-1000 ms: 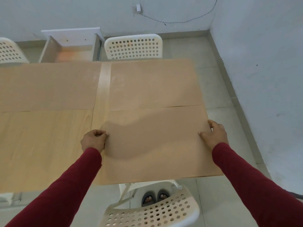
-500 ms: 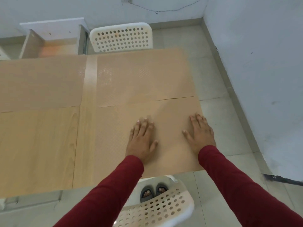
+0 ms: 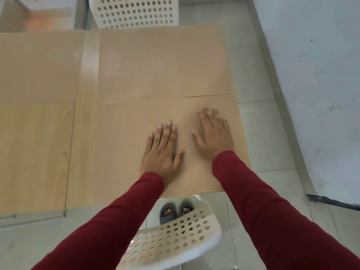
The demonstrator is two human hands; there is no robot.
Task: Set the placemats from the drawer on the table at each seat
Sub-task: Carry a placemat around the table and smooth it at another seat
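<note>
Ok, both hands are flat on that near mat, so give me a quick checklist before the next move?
1. Near placemat flat on table: ok.
2. Left hand and right hand empty, palms down: ok.
3. Near mat in front of near chair: ok.
4. Far-right placemat laid by far chair: ok.
5. Far-left placemat laid: ok.
6. Near-left seat has a mat: not ok, bare wood there.
</note>
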